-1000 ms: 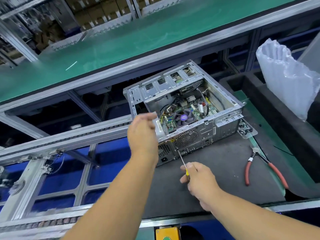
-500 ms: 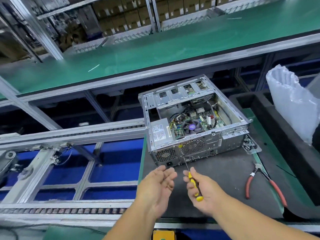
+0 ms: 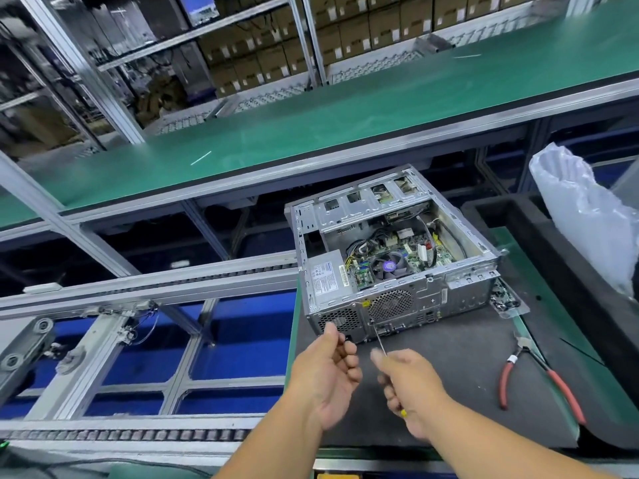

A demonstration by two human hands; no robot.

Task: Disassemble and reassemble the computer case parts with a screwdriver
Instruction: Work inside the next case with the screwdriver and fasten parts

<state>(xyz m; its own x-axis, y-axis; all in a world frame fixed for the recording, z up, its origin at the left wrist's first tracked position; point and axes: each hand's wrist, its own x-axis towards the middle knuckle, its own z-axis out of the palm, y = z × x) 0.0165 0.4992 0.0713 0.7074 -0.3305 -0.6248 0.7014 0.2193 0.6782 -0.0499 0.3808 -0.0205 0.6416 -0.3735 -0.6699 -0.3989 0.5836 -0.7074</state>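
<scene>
An open silver metal computer case (image 3: pixel 397 257), its green circuit board and round fan exposed, lies on the dark grey mat of the table (image 3: pixel 449 368), rear panel toward the person. The right hand (image 3: pixel 411 388) has its fingers curled round a yellow-handled screwdriver (image 3: pixel 379 344), whose thin steel shaft slants up to the case's rear panel just below the round fan grille. The left hand (image 3: pixel 328 378) hovers just beside it, palm up with fingers loosely curled and holding nothing, while red-handled pliers (image 3: pixel 539 378) lie on the mat well to the right.
</scene>
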